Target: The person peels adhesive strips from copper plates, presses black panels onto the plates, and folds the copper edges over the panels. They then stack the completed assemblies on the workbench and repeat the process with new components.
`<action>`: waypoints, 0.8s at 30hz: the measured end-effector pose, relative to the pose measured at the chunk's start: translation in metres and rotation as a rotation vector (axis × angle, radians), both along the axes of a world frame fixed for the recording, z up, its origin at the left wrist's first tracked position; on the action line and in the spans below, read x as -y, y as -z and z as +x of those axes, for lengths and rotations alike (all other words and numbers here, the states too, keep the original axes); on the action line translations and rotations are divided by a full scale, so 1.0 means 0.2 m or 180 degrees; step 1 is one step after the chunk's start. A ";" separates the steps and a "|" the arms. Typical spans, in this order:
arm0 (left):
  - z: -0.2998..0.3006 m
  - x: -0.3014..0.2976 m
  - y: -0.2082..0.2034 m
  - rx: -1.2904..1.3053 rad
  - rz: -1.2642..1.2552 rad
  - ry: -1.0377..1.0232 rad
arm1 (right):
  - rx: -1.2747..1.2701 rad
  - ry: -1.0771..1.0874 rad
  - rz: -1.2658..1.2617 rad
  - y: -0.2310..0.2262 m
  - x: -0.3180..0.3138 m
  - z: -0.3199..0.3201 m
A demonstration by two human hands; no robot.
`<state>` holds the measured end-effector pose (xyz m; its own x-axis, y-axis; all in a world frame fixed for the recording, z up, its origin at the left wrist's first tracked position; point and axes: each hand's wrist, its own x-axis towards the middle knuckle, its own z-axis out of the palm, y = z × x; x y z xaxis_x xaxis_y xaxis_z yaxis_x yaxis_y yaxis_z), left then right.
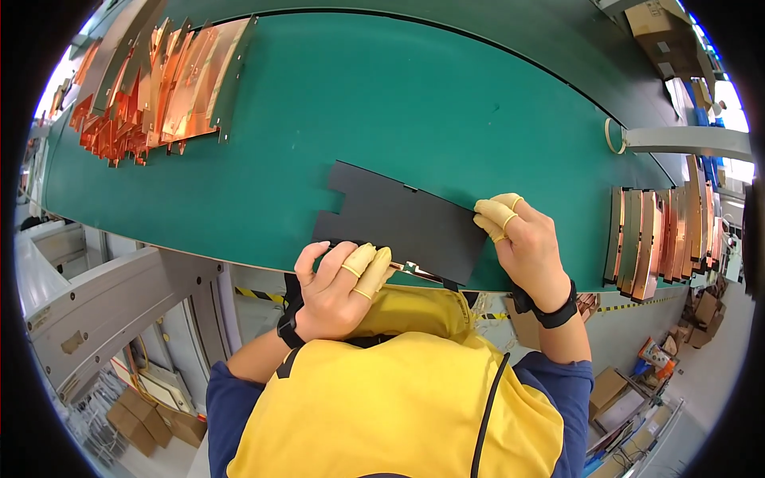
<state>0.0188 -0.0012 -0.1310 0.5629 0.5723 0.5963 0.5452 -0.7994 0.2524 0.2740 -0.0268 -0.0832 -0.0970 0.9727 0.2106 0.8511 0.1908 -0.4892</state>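
Observation:
A flat black panel [398,219] with a notch at its left end is tilted over the near edge of the green tabletop. My left hand [335,291] has its fingers closed on the panel's near edge, beside a shiny metal strip [418,272] that shows along that edge. At the panel's right end, my right hand [526,239] pinches the edge with bent fingers. Pale yellow finger cots cover several fingertips on both hands, and each wrist wears a black band. My left thumb is hidden, as is the panel's underside.
Many copper-coloured metal sheets [187,80] stand in a row on the green table [382,95] at the far left. Another row of copper-toned pieces [657,239] stands at the right. A grey arm [685,141] with a ring juts over the right side. Cardboard boxes [139,418] lie below left.

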 end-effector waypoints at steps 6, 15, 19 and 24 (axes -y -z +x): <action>0.03 0.00 0.00 -0.0048 -0.0145 0.0082 | 0.0253 -0.0195 0.0158 0.01 0.03 0.02; 0.07 -0.01 -0.01 -0.0112 -0.0205 0.0102 | 0.0466 -0.0412 0.0157 0.01 0.04 0.06; 0.08 -0.01 0.00 -0.0106 -0.0229 0.0094 | 0.0459 -0.0525 0.0194 0.02 0.03 0.08; 0.09 -0.02 -0.01 -0.0139 -0.0264 0.0105 | 0.0418 -0.0702 0.0192 0.03 0.01 0.09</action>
<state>0.0359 0.0023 -0.1299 0.6068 0.5993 0.5221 0.5309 -0.7945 0.2949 0.2921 -0.0292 -0.0883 -0.3358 0.9111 0.2391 0.8411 0.4043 -0.3593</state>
